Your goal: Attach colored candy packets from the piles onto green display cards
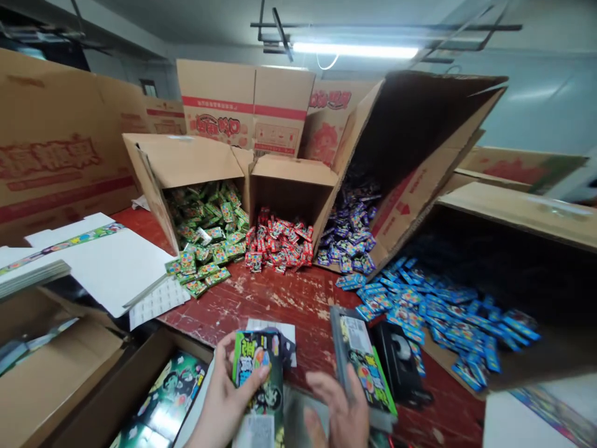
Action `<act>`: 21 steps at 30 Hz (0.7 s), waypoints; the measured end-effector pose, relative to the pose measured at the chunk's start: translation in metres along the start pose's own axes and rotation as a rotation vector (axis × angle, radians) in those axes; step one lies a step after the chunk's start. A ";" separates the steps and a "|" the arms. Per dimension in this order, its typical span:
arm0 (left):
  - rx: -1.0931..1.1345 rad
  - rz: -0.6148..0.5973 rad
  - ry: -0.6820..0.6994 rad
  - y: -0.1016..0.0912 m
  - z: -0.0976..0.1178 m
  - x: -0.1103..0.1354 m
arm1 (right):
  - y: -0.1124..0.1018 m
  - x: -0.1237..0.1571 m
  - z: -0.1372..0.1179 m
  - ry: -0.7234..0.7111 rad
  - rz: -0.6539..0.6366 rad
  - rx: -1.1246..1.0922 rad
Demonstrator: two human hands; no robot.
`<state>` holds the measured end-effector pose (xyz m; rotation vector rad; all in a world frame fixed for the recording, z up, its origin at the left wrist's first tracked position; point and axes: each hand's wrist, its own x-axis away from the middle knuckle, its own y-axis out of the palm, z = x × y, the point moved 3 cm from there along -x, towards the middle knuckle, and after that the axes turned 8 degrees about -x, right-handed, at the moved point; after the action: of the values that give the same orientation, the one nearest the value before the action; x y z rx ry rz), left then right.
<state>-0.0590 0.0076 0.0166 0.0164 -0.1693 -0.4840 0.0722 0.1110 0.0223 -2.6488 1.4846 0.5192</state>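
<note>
Over the near edge of the red tabletop (pixel 280 298), the left hand (pixel 224 398) pinches a green candy carton (pixel 257 373). The right hand (pixel 340 414), fingers spread, barely steadies a second carton (pixel 366 373), which may slip off.

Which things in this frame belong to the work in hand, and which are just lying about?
In hand: left hand, its grip shut on the green printed carton; right hand, blurred, at the stack of flat cartons.
Lying about, untouched: green packets, red packets, purple packets and blue packets spilling from tipped cardboard boxes; white sheets; black device on the red table.
</note>
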 end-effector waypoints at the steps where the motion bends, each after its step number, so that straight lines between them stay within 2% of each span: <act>1: -0.029 -0.041 0.023 -0.001 -0.001 0.007 | 0.006 -0.009 -0.012 -0.068 -0.057 0.067; 4: -0.028 -0.111 0.016 -0.003 -0.007 0.024 | 0.025 -0.033 -0.023 -0.128 -0.290 0.181; 6: -0.023 -0.106 -0.010 -0.004 -0.010 0.031 | 0.032 -0.037 -0.013 -0.069 -0.345 0.152; 12: -0.139 -0.135 0.013 -0.008 -0.017 0.026 | 0.025 -0.007 0.023 -0.003 -0.033 0.010; 18: -0.073 -0.142 0.078 -0.006 -0.026 0.013 | 0.031 0.013 0.037 0.344 -0.073 -0.152; 21: -0.008 -0.160 0.091 -0.004 -0.027 0.009 | 0.030 0.012 0.036 0.305 -0.011 -0.177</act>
<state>-0.0482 -0.0005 -0.0089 0.0448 -0.0771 -0.6428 0.0436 0.0928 -0.0122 -2.9822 1.5627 0.2646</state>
